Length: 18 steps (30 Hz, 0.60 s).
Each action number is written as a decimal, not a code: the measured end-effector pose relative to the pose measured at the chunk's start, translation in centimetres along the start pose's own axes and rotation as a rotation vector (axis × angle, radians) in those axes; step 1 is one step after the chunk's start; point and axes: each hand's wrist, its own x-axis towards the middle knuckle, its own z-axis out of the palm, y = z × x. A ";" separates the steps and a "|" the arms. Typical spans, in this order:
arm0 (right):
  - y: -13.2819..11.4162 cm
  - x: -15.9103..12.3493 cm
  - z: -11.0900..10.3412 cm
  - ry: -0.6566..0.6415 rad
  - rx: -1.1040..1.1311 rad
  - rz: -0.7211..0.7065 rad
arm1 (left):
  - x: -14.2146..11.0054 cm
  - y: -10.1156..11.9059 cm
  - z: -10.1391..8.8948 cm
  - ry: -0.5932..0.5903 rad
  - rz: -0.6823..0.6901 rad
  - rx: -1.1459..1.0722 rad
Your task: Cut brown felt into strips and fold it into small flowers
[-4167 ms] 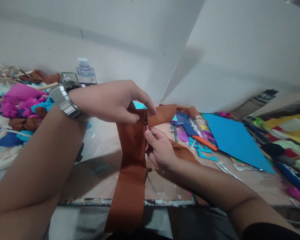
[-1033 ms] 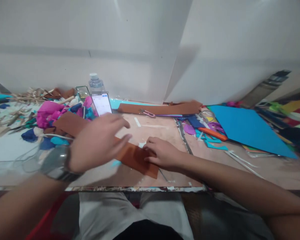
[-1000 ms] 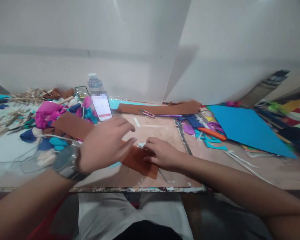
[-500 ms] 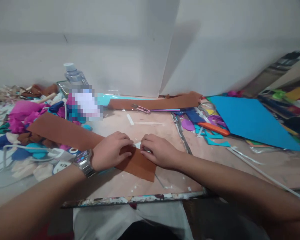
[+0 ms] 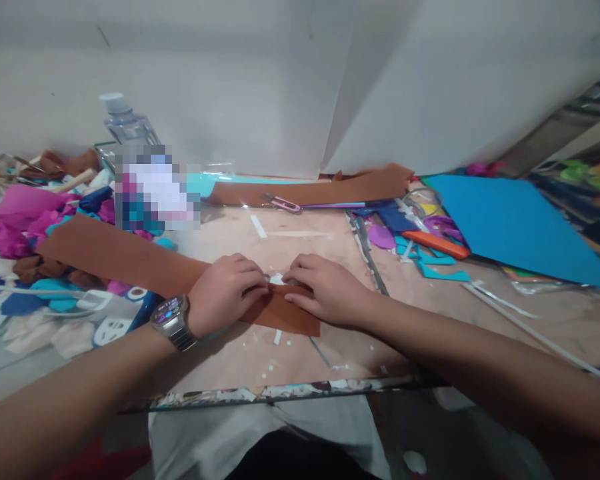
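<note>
Strip of brown material (image 5: 283, 315), left to centre of frame: upper edge now pinched by left hand (image 5: 230, 290) and right hand (image 5: 325, 290), left newly joined, handling apparently two-handed.

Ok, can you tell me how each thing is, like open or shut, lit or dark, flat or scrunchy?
Front brown strip, edge looks curled where held
Left hand, fingers curled on that strip
Right hand, fingers curled on it too
Back brown strip, lying near the wall
Pink snips, lying down, blades apparently apart
Bottle, capped
Phone, screen lit, blurred
Watch, face lit
Blue sheet, unfolded
Magenta bundle, scrunched
</note>
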 end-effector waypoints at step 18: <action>1.0 0.6 -1.7 0.404 0.312 0.189 | -0.4 1.0 -1.2 0.184 -0.140 0.031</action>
